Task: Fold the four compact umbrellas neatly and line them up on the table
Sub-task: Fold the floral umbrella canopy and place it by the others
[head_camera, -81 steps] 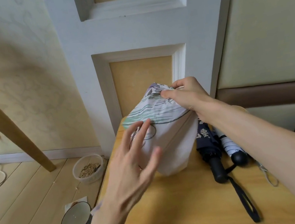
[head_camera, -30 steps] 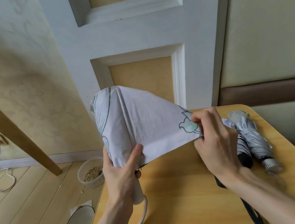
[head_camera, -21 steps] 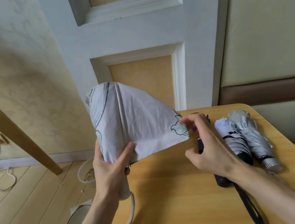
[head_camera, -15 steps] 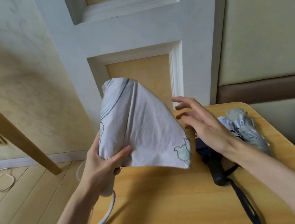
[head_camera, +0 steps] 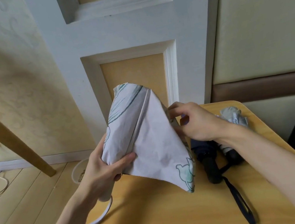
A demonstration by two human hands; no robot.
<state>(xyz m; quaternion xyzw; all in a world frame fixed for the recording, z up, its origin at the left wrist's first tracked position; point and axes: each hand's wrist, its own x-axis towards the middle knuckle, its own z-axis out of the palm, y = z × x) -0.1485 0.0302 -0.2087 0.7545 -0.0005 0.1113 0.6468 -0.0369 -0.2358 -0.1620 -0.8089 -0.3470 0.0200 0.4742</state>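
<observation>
We hold the white umbrella point(head_camera: 151, 140) above the worktop point(head_camera: 160, 217), its cloth loose and spread in a cone. Our left hand point(head_camera: 101, 170) grips it near the handle, thumb pressed across the cloth, while our right hand point(head_camera: 199, 122) pinches a flap on the far side. To the right a dark umbrella point(head_camera: 206, 157), a striped one point(head_camera: 227, 152) and a silver one point(head_camera: 233, 117) lie side by side, apparently folded, though our arm hides part of them. We judge three done; this last one needs pleating, wrapping and laying beside them.
</observation>
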